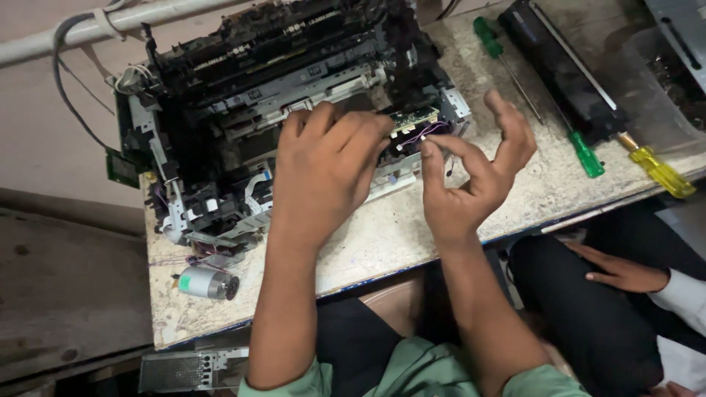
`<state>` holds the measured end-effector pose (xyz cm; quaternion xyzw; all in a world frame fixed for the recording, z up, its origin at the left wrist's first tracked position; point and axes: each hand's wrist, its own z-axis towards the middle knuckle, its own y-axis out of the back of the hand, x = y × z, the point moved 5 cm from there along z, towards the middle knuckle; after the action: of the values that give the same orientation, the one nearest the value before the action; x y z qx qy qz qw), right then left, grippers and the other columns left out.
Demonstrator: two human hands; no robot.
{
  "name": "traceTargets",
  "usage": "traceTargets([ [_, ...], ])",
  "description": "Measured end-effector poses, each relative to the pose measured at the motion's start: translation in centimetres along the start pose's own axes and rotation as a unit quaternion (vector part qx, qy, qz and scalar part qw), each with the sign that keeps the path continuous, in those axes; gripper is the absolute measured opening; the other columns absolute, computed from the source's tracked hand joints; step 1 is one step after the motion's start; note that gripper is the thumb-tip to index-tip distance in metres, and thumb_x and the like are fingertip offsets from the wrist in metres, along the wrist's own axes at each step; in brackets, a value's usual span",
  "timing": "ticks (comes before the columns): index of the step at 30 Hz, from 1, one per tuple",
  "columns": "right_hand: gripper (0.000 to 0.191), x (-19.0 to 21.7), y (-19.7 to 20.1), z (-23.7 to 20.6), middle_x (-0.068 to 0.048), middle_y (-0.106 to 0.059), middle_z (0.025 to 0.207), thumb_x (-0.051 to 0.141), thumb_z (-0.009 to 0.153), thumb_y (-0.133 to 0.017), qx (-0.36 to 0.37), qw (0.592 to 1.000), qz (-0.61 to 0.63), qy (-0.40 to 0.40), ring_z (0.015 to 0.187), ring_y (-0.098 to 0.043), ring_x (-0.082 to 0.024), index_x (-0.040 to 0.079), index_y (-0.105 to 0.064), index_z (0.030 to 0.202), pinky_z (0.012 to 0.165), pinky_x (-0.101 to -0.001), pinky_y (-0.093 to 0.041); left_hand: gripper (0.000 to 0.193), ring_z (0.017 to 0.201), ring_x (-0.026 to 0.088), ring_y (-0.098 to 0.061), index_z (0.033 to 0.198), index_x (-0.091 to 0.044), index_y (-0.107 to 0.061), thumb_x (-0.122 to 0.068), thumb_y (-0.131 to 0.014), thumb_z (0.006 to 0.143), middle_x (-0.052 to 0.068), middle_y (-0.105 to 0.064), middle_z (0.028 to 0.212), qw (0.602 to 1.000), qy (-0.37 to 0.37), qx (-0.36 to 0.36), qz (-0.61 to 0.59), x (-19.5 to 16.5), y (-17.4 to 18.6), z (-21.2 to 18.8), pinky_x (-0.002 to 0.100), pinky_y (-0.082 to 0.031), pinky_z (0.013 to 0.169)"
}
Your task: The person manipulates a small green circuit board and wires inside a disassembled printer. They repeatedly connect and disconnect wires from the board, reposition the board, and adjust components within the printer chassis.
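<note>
Stripped printer chassis (279,110) lies directly under and ahead of my hands. My left hand (323,173) rests flat on its front, fingers spread, covering whatever sits beneath. My right hand (471,173) pinches a thin purple wire (426,132) beside the small green circuit board (412,117); the wire's far end is lost in shadow.

The stripped printer (279,95) is black and grey, with a green circuit board (413,117) and purple wires (425,132). Two screwdrivers (585,153) have green handles, another (662,170) yellow. The worktop (382,235) is speckled beige.
</note>
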<state>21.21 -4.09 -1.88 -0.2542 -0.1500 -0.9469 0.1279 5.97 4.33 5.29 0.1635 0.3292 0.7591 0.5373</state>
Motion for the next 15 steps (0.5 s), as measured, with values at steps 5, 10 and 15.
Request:
traceTargets([
  [5,0.011,-0.2,0.2,1.0,-0.009,-0.052,0.155,0.019,0.096,-0.088,0.020,0.996,-0.055,0.065,0.145,-0.036,-0.030,0.011,-0.082,0.099,0.125,-0.0458,-0.029,0.024,0.106,0.023,-0.061,0.116,-0.013,-0.069,-0.016,-0.076,0.093,-0.001,-0.067,0.116,1.000,-0.001,-0.004,-0.002,0.0,0.2,0.0,0.043,-0.046,0.092],
  [10,0.010,-0.3,0.3,1.7,-0.010,-0.055,0.152,0.021,0.096,-0.089,0.033,0.988,-0.095,0.121,0.145,-0.035,-0.030,0.013,-0.082,0.097,0.123,-0.0446,-0.028,0.024,0.109,0.023,-0.061,0.117,-0.012,-0.068,-0.016,-0.075,0.095,0.000,-0.067,0.119,1.000,-0.002,-0.008,-0.019,0.0,0.2,0.0,0.042,-0.047,0.093],
  [15,0.012,-0.4,0.3,2.2,-0.009,-0.055,0.150,0.023,0.097,-0.091,0.042,0.980,-0.100,0.168,0.146,-0.035,-0.029,0.015,-0.082,0.095,0.121,-0.0435,-0.029,0.024,0.107,0.024,-0.061,0.116,-0.011,-0.069,-0.015,-0.075,0.093,0.000,-0.069,0.115,1.000,-0.007,-0.003,-0.010,0.2,0.0,0.0,0.043,-0.047,0.091],
])
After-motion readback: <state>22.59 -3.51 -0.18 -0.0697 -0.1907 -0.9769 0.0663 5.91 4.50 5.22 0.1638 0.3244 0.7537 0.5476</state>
